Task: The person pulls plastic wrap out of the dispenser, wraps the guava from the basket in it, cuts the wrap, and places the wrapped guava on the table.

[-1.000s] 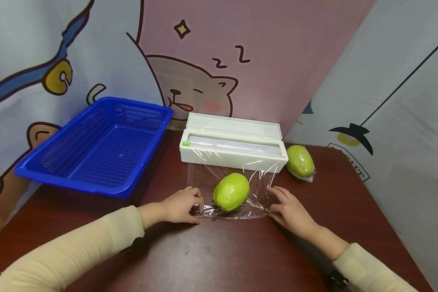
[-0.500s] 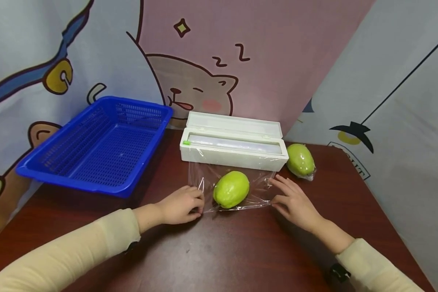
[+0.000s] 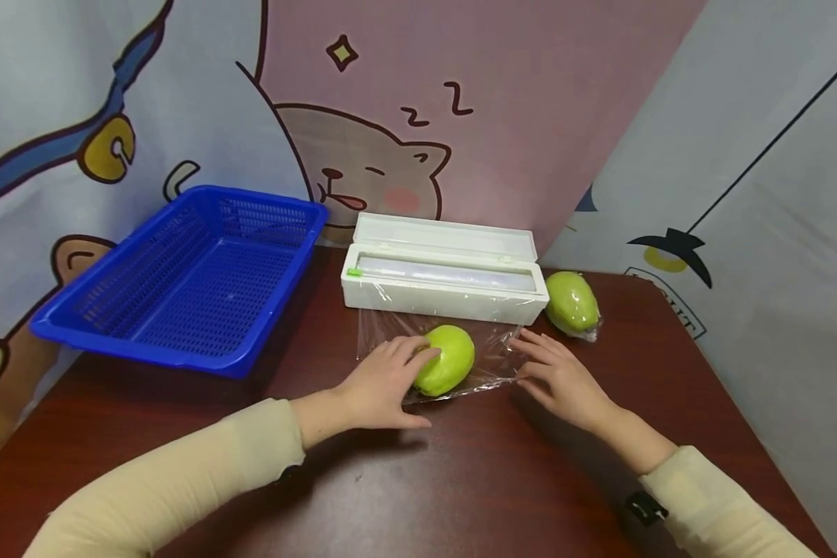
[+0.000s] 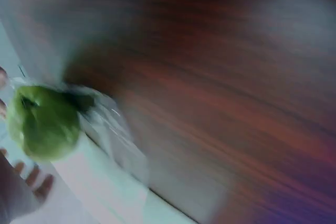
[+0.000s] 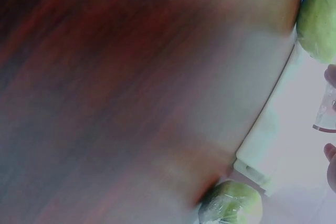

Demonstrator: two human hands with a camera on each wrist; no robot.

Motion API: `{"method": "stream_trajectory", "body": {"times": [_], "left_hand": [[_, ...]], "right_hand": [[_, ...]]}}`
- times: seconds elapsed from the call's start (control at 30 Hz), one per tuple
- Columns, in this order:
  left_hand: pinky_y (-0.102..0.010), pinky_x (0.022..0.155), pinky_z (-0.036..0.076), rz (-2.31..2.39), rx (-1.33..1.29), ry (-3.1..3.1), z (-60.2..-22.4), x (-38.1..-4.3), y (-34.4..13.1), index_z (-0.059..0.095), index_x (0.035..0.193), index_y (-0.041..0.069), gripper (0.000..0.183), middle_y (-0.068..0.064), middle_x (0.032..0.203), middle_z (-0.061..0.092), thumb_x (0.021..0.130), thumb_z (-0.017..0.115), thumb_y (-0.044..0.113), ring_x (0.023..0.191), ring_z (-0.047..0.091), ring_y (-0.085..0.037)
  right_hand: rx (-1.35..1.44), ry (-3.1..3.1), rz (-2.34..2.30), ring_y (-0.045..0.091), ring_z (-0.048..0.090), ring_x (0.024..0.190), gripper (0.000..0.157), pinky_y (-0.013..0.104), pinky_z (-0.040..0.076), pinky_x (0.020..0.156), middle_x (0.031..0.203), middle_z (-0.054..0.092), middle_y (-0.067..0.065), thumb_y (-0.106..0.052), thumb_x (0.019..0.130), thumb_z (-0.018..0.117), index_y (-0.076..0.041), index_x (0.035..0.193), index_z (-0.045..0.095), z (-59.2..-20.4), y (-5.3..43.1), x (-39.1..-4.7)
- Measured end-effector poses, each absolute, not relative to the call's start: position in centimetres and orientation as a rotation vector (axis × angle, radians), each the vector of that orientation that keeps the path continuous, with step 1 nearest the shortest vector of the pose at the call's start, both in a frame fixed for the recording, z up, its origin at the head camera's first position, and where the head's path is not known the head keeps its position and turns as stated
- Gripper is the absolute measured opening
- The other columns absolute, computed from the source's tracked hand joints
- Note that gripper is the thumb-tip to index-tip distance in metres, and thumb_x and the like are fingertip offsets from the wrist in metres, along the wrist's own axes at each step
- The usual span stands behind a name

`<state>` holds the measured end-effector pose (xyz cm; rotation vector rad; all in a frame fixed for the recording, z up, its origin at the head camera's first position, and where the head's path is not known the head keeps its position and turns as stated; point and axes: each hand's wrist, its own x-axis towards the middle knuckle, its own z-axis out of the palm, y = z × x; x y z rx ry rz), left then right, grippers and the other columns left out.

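A smooth, oval green fruit (image 3: 452, 361) lies on a sheet of clear plastic wrap (image 3: 491, 358) drawn out from the white wrap dispenser (image 3: 446, 298). My left hand (image 3: 385, 385) reaches over the fruit's left side, fingers extended across it and thumb spread low toward the table. At the sheet's right edge, my right hand (image 3: 563, 381) pinches the wrap near its front corner. The left wrist view is blurred, showing the fruit (image 4: 44, 124) with wrap beside it. Fingertips (image 5: 332, 74) and the fruit (image 5: 320, 22) show at the right wrist view's edge.
A second green fruit (image 3: 573, 304), wrapped in film, sits right of the dispenser, whose lid stands open. At the back left is a blue plastic basket (image 3: 244, 364). A cartoon-printed cloth (image 3: 530, 101) hangs behind the dark wooden table (image 3: 404, 496).
The front edge of the wrap has moved toward the fruit. My left hand has left the sheet's left corner and moved right onto the fruit. My right hand has shifted slightly away from me.
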<state>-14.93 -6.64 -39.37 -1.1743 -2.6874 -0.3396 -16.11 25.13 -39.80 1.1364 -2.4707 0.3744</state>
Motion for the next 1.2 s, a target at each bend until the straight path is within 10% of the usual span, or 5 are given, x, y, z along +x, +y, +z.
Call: {"method": "stream_trajectory", "body": {"times": [0.3,0.73,1.03,1.2], "left_hand": [[-0.043,0.097,0.046,-0.249,-1.124,-2.609,-40.5,-15.5,-4.7,0.036,0.141,0.014,0.086,-0.018,0.143,0.036,0.071,0.079,0.038,0.127,0.043,-0.031],[-0.038,0.105,0.041,-0.508,-1.300,-2.663,-39.4,-17.9,-6.1,0.046,0.134,0.012,0.065,-0.015,0.142,0.039,0.077,0.075,0.020,0.128,0.045,-0.030],[-0.037,0.104,0.042,-0.622,-1.345,-2.716,-39.3,-18.9,-6.6,0.047,0.134,0.013,0.063,-0.010,0.143,0.038,0.078,0.074,0.018,0.126,0.047,-0.027],[-0.037,0.104,0.042,-0.644,-1.361,-2.723,-39.4,-19.2,-6.6,0.046,0.135,0.014,0.064,-0.009,0.143,0.038,0.078,0.074,0.020,0.124,0.049,-0.026]], "right_hand": [[1.145,-2.472,0.382,0.036,0.048,0.122,0.016,0.017,0.010,0.116,0.121,0.062,0.016,-0.008,0.067,0.080,-0.015,0.074,0.067,-39.5,24.8,-16.2],[1.068,-2.563,0.355,0.036,0.047,0.123,0.015,0.044,0.036,0.103,0.125,0.060,0.015,-0.012,0.071,0.078,-0.014,0.083,0.070,-39.4,24.9,-15.6],[0.975,-2.593,0.327,0.037,0.042,0.125,0.058,0.054,0.035,0.101,0.132,0.051,0.017,-0.026,0.068,0.081,-0.005,0.118,0.059,-38.7,23.4,-15.5],[1.141,-2.553,0.198,0.031,0.054,0.112,0.033,0.047,0.041,0.097,0.113,0.064,0.011,-0.025,0.067,0.082,-0.011,0.094,0.068,-38.4,21.8,-16.3]]}}
